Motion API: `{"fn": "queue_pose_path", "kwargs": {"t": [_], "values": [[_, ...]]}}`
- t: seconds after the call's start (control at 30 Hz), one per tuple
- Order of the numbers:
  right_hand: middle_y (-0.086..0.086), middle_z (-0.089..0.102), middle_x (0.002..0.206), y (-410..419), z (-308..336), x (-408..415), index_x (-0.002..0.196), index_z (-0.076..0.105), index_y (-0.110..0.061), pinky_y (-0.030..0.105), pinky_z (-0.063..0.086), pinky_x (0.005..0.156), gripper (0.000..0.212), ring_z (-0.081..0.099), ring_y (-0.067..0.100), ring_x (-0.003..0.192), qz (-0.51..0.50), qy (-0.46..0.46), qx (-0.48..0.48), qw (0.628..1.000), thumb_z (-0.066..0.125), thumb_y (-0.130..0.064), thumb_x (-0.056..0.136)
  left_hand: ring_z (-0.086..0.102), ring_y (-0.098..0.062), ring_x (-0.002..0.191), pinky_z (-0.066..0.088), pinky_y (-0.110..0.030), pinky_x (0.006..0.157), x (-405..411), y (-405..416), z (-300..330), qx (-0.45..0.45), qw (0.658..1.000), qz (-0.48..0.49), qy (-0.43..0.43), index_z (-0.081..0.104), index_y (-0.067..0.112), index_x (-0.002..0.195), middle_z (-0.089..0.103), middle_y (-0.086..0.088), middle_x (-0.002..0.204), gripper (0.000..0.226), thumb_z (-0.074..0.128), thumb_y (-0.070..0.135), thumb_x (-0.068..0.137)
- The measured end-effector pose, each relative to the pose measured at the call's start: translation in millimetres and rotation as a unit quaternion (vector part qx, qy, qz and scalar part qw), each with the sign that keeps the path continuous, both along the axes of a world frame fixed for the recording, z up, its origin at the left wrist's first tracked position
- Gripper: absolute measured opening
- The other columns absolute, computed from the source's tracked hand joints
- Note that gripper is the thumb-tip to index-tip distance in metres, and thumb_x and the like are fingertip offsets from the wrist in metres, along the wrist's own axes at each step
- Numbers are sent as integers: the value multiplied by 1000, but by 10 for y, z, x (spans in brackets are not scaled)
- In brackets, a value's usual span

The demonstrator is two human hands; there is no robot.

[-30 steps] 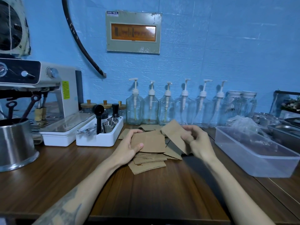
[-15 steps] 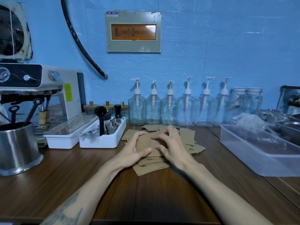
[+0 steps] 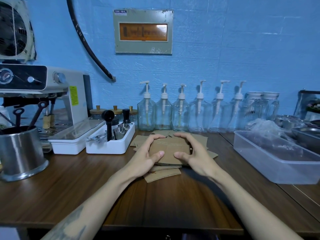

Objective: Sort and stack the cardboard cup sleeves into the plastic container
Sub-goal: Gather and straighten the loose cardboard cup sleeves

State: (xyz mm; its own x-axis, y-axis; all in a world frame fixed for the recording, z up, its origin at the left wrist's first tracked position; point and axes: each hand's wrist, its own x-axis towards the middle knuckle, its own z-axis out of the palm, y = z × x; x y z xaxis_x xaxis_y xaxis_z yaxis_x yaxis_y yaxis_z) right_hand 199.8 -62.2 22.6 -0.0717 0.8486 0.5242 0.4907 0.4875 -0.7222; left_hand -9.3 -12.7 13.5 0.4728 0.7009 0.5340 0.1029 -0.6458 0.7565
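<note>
On the desk (image 3: 69,196), the left hand (image 3: 144,157) and right hand (image 3: 195,157) grip a stack of cup sleeves (image 3: 170,149) between curled fingers, atop loose sleeves (image 3: 162,175). Right: plastic container (image 3: 277,163), contents unclear. Behind, a white tray (image 3: 110,146) holds metal cups.

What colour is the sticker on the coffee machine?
Bright yellow-green. The sticker sits on the coffee machine's side, clearest in the head view.

Bare forearms, sleeveless; left forearm (image 3: 69,224) tattooed.
</note>
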Motion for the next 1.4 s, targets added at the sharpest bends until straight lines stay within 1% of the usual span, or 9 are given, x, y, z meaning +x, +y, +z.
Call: {"fn": "queue_pose_path", "kwargs": {"t": [0.4, 0.6, 0.73, 0.93, 1.0, 1.1, 1.23, 1.33, 1.4], "values": [[-10, 53, 114, -413, -155, 52, 121, 56, -41, 21, 38, 97, 41, 51, 3, 112, -45, -98, -35, 994, 74, -31, 85, 45, -1, 126, 37, -27, 104, 36, -381, -164, 36, 990, 24, 135, 41, 43, 135, 49, 16, 135, 48, 64, 38, 93], [-6, 52, 117, -409, -151, -12, 133, 55, -26, 20, 34, 100, 43, 48, 6, 114, -56, -136, -29, 989, 67, -26, 92, 57, -21, 91, 45, -33, 87, 38, -345, -195, 27, 985, 42, 163, 35, 54, 127, 63, -11, 106, 41, 57, 40, 96], [-16, 38, 105, -410, -175, -46, 142, 44, -24, 4, 27, 85, 46, 40, -14, 96, -36, -166, -42, 985, 57, -22, 98, 59, -31, 93, 46, -43, 94, 48, -319, -206, -14, 986, 41, 164, 23, 51, 129, 64, -18, 107, 49, 57, 41, 94], [-2, 41, 118, -431, -143, -79, 138, 50, -19, 2, 28, 91, 41, 44, -3, 105, -35, -151, -23, 988, 57, -20, 98, 54, 4, 106, 43, -27, 93, 28, -312, -191, 1, 993, 11, 118, 44, 42, 124, 59, 12, 115, 34, 60, 30, 97], [-3, 43, 119, -440, -141, -61, 140, 50, -21, 7, 31, 95, 44, 45, -2, 106, -34, -172, -6, 984, 59, -23, 97, 50, 17, 87, 36, -18, 78, 27, -306, -196, 15, 992, 29, 123, 45, 44, 118, 55, 19, 99, 28, 60, 34, 96], [-8, 48, 113, -437, -161, -5, 145, 44, -26, 20, 37, 97, 50, 47, 3, 106, -42, -225, -2, 973, 58, -32, 97, 47, 5, 66, 37, -22, 68, 18, -300, -221, 12, 989, 25, 143, 40, 51, 117, 49, 7, 77, 28, 56, 41, 97], [-13, 57, 114, -402, -158, -1, 133, 56, -27, 18, 36, 94, 40, 51, 1, 109, -47, -191, 2, 980, 63, -32, 94, 55, -29, 85, 47, -42, 86, 25, -288, -217, 22, 989, 24, 148, 43, 48, 116, 60, -26, 103, 27, 58, 38, 96], [-19, 63, 108, -377, -101, -9, 119, 63, -33, 20, 41, 89, 31, 57, -1, 102, -51, -154, -21, 987, 70, -32, 88, 53, -16, 76, 45, -33, 78, 32, -301, -203, 21, 991, 30, 126, 46, 48, 112, 59, -16, 92, 27, 62, 37, 93], [-16, 67, 105, -382, -60, 5, 114, 63, -35, 25, 47, 89, 28, 61, 1, 98, -54, -147, -44, 987, 70, -32, 87, 52, 4, 75, 41, -12, 72, 45, -311, -201, 25, 995, 19, 100, 48, 43, 115, 62, 14, 92, 30, 66, 31, 93]]}}
